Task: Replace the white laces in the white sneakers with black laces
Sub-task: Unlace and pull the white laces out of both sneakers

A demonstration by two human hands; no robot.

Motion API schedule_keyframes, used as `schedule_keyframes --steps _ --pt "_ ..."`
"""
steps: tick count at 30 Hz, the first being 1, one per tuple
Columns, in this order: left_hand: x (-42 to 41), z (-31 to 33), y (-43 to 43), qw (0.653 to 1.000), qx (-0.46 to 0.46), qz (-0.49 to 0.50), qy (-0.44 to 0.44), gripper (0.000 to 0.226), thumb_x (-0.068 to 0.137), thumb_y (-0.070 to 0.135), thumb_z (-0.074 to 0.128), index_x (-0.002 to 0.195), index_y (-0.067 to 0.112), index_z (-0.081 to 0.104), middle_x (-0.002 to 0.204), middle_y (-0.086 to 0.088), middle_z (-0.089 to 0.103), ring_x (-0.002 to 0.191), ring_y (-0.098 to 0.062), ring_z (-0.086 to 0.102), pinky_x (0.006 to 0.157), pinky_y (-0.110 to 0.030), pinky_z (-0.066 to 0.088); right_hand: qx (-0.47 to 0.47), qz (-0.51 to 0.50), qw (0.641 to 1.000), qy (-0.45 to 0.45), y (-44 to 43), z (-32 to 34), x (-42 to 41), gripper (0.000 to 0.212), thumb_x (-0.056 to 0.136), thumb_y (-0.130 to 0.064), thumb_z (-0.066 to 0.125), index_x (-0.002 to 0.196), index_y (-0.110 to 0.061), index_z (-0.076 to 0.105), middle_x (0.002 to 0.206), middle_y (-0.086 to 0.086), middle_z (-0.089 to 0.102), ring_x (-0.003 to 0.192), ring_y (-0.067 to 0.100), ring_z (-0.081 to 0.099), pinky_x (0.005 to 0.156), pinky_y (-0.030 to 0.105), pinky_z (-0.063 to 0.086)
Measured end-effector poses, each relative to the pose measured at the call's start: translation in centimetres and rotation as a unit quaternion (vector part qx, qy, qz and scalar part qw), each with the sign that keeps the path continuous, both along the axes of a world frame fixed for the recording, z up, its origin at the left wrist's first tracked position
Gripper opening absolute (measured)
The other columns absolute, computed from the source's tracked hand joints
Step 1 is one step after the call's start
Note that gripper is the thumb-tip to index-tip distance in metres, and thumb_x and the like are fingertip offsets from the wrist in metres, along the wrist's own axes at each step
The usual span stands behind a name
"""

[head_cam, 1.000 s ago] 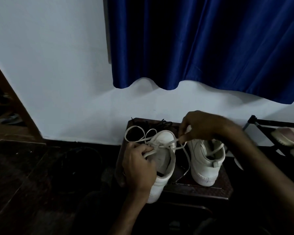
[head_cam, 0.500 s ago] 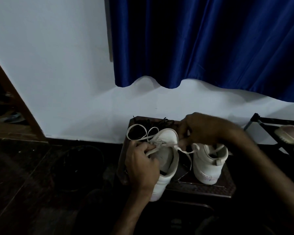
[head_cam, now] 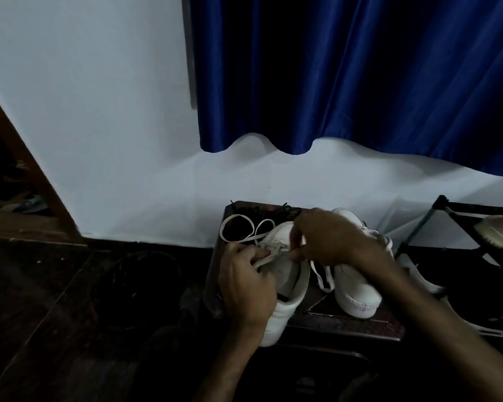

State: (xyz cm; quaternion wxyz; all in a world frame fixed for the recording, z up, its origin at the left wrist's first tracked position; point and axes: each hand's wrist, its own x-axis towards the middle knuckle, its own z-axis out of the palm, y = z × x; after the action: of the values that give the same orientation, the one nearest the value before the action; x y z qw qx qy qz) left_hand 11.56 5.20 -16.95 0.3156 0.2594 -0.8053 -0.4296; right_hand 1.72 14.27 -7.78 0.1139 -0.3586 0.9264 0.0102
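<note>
Here, a strand of the white lace (head_cam: 251, 236) is pinched by the curled left hand (head_cam: 244, 282) over the near sneaker (head_cam: 288, 288); another strand is gripped by the right hand (head_cam: 328, 239) at 3 o'clock. At 11 o'clock, loose loops are spread beside the black laces (head_cam: 285, 210). Both sneakers are borne by a dark stool (head_cam: 346, 323). A pale shoe (head_cam: 497, 230) is held in the rack (head_cam: 424, 221) at 3 o'clock.

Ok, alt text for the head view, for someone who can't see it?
The left hand and right hand both pinch the white lace of the nearer white sneaker, which stands beside a second sneaker on a low dark stool. Loose loops of the lace trail toward black laces at the stool's back edge; a blue curtain hangs behind.
</note>
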Motion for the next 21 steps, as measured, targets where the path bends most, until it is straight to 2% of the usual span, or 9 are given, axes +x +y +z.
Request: schedule_keyframes --steps 2,4,6,9,11,13,14,17,21 --pt "0.0 0.1 0.0 1.000 0.001 0.001 0.002 0.026 0.069 -0.007 0.062 0.083 0.011 0.074 0.094 0.013 0.052 0.068 0.004 0.043 0.066 0.006 0.031 0.013 -0.007 0.998 -0.061 1.7 2.7 -0.4 0.009 0.078 -0.039 0.077 0.076 -0.031 0.073 0.084 -0.007 0.071 0.083 0.012 0.066 0.077 0.033 0.054" --pt "-0.1 0.1 0.0 1.000 0.002 0.008 0.000 0.026 0.068 -0.006 0.062 0.082 0.012 0.075 0.093 0.014 0.051 0.069 0.003 0.043 0.066 0.007 0.031 0.017 -0.022 0.996 -0.091 2.7 4.4 -0.7 0.011 0.075 -0.039 0.079 0.071 -0.033 0.072 0.083 -0.009 0.071 0.083 0.009 0.065 0.078 0.032 0.054" --pt "-0.1 0.1 0.2 1.000 0.001 0.010 -0.002 0.026 0.068 -0.005 0.062 0.082 0.012 0.075 0.092 0.015 0.049 0.074 0.001 0.043 0.065 0.007 0.030 0.032 -0.023 0.996 -0.085 2.7 4.3 -0.9 0.010 0.076 -0.041 0.078 0.079 -0.032 0.075 0.085 -0.013 0.070 0.087 0.009 0.064 0.082 0.033 0.054" --pt "-0.1 0.2 0.3 1.000 -0.004 0.006 0.004 0.021 0.070 -0.002 0.065 0.082 0.013 0.075 0.092 0.016 0.048 0.077 0.002 0.041 0.066 0.005 0.031 0.036 -0.004 0.997 -0.066 0.9 2.3 -0.5 0.026 0.080 -0.046 0.074 0.098 -0.026 0.074 0.096 -0.011 0.069 0.096 0.011 0.063 0.088 0.035 0.053" --pt "-0.1 0.2 0.3 1.000 -0.003 0.006 0.009 0.019 0.071 0.000 0.067 0.083 0.013 0.075 0.092 0.016 0.048 0.078 0.003 0.040 0.067 0.005 0.030 0.038 0.009 0.998 -0.050 -0.6 0.6 -0.3 0.032 0.079 -0.047 0.073 0.093 -0.019 0.073 0.093 -0.004 0.069 0.093 0.016 0.064 0.086 0.039 0.054" --pt "-0.2 0.1 0.2 1.000 0.003 0.005 0.004 0.022 0.071 -0.002 0.065 0.085 0.012 0.075 0.094 0.015 0.048 0.081 0.001 0.043 0.068 0.002 0.029 0.056 0.017 0.998 -0.035 -1.8 -1.0 -0.1 0.027 0.080 -0.041 0.072 0.079 -0.014 0.067 0.076 -0.002 0.062 0.084 0.020 0.064 0.079 0.037 0.056" --pt "-0.1 0.0 0.2 1.000 0.006 0.005 0.000 0.023 0.071 -0.002 0.064 0.085 0.012 0.075 0.094 0.014 0.049 0.082 -0.003 0.047 0.069 -0.001 0.030 0.053 0.016 0.998 -0.021 -2.1 -1.7 0.0 0.022 0.082 -0.036 0.071 0.079 -0.015 0.066 0.074 -0.002 0.060 0.083 0.021 0.064 0.076 0.035 0.055" --pt "-0.1 -0.2 0.2 1.000 0.003 0.005 0.004 0.024 0.067 -0.005 0.063 0.080 0.012 0.074 0.094 0.012 0.052 0.081 -0.007 0.051 0.068 -0.001 0.032 0.019 0.020 0.999 0.017 -0.6 -0.9 0.4 0.016 0.082 -0.035 0.070 0.089 -0.022 0.076 0.088 -0.003 0.069 0.092 0.016 0.066 0.079 0.033 0.054" --pt "-0.2 -0.3 0.0 1.000 0.000 0.009 0.000 0.030 0.066 -0.006 0.060 0.084 0.014 0.074 0.095 0.015 0.052 0.080 0.002 0.044 0.069 0.006 0.030 0.020 0.025 0.992 -0.120 3.8 4.7 0.3 0.008 0.082 -0.039 0.073 0.075 -0.039 0.075 0.087 -0.018 0.068 0.078 -0.005 0.058 0.068 0.015 0.041"
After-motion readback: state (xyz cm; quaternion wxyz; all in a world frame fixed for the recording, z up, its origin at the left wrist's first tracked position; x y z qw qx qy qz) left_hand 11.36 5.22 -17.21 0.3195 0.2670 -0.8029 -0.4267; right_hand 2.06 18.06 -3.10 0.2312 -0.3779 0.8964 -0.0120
